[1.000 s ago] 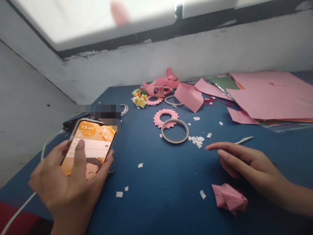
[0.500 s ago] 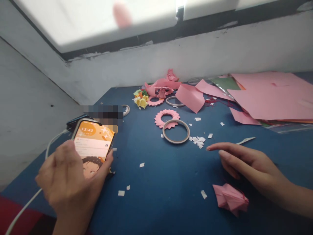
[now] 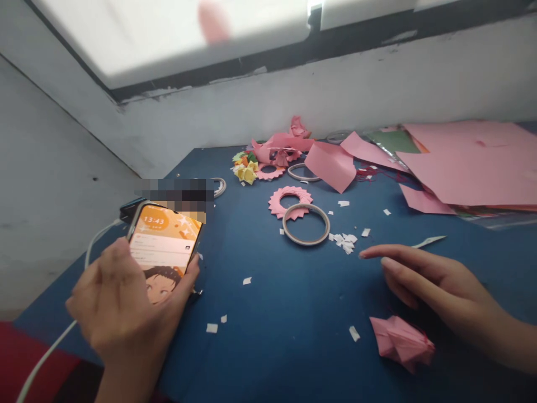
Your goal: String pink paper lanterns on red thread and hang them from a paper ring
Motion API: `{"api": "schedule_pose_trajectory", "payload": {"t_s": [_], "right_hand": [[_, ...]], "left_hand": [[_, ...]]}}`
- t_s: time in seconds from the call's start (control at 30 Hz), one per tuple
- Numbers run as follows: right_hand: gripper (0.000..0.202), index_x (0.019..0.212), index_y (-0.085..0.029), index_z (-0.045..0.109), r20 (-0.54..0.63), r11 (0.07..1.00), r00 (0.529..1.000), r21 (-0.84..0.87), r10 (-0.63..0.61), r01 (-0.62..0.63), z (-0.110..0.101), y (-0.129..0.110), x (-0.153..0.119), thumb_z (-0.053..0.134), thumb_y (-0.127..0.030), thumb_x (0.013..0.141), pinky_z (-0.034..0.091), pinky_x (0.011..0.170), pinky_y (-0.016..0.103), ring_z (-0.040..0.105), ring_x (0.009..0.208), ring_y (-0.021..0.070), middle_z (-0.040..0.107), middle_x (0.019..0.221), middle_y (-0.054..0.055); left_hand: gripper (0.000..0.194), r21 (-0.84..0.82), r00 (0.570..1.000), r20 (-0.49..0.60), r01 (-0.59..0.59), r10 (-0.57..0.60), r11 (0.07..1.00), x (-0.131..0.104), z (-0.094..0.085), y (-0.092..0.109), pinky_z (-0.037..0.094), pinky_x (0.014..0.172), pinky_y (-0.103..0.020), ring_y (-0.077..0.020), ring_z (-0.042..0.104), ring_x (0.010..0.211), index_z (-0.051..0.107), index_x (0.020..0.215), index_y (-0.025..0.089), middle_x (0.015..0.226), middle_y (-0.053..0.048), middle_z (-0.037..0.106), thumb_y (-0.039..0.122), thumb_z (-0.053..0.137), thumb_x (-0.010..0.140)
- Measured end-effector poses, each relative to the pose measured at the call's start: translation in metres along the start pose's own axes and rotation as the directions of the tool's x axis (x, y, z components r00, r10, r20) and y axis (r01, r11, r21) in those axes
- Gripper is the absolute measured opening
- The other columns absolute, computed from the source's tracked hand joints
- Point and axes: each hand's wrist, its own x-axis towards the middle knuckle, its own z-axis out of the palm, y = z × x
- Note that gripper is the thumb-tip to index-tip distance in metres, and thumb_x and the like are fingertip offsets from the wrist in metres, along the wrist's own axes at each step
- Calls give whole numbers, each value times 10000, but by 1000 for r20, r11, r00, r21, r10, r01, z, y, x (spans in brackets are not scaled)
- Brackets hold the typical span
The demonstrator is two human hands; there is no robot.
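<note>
At the left, my left hand (image 3: 126, 308) is wrapped round a phone (image 3: 165, 246) with its lit screen showing 13:43. My right hand (image 3: 428, 280) hovers or rests over the right part of the blue table (image 3: 289, 336), fingers extended and apart, holding nothing. Just below it lies a folded pink paper piece (image 3: 403, 342). A thin pale tool (image 3: 431, 241) sits behind the right hand. Left of my right fingertips are a heap of small white paper bits (image 3: 345, 243) and a tape roll (image 3: 306, 225), which overlaps a pink pleated paper ring (image 3: 283, 201).
Pink paper sheets (image 3: 482, 168) are stacked at the back right. Yellow folded flowers (image 3: 245, 172) and more pink paper shapes stand along the back, near another tape roll (image 3: 300, 173). A white cable (image 3: 52, 350) runs down the left side. Behind the table is a wall (image 3: 168, 129).
The whole view has shifted slightly, so things appear a little further right. Both hands keep nearly the same pose, the left still holding the phone.
</note>
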Motion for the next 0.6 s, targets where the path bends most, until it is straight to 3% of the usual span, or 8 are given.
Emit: {"api": "schedule_pose_trajectory", "payload": {"t_s": [0.1, 0.2, 0.33, 0.43, 0.6], "right_hand": [[458, 1126, -206, 582, -8, 1000, 1000, -8, 4, -4, 0, 2, -1, 458, -568, 874, 268, 416, 212, 346, 442, 96, 358, 485, -59], [467, 1118, -205, 584, -4, 1000, 1000, -15, 2, -2, 0, 1, -1, 455, -579, 868, 280, 416, 221, 352, 442, 105, 362, 483, -56], [458, 1097, -208, 589, -2, 1000, 1000, -15, 7, -7, 0, -1, -1, 454, -580, 867, 276, 418, 225, 350, 445, 108, 356, 484, -55], [459, 1105, -207, 587, -4, 1000, 1000, -23, 9, -9, 0, 0, -2, 451, -577, 870, 278, 417, 229, 346, 444, 110, 350, 482, -56], [462, 1093, -186, 598, -15, 999, 1000, -37, -5, 4, 0, 0, -1, 449, -565, 876, 300, 412, 228, 375, 441, 109, 380, 481, -49]], "left_hand": [[932, 184, 996, -74, -38, 53, 982, -1, 1, 0, 430, 922, -569, -476, 547, 1088, 468, 1295, -21, 1176, -299, 595, 611, 648, 634], [885, 228, 978, -114, -143, 172, 963, -3, 3, -1, 456, 890, -556, -471, 565, 1070, 463, 1300, -29, 1159, -308, 604, 577, 641, 680], [843, 256, 960, -114, -221, 256, 941, -5, 3, -4, 454, 905, -533, -430, 555, 1113, 370, 1394, 69, 1217, -257, 592, 513, 643, 732], [848, 240, 976, -53, -195, 213, 951, -3, 3, -6, 452, 910, -530, -426, 562, 1101, 374, 1388, 57, 1222, -260, 586, 529, 631, 732], [896, 175, 998, 42, 40, -48, 984, 5, 2, -6, 462, 929, -490, -382, 570, 1099, 416, 1365, 81, 1160, -209, 632, 619, 608, 675]]}}
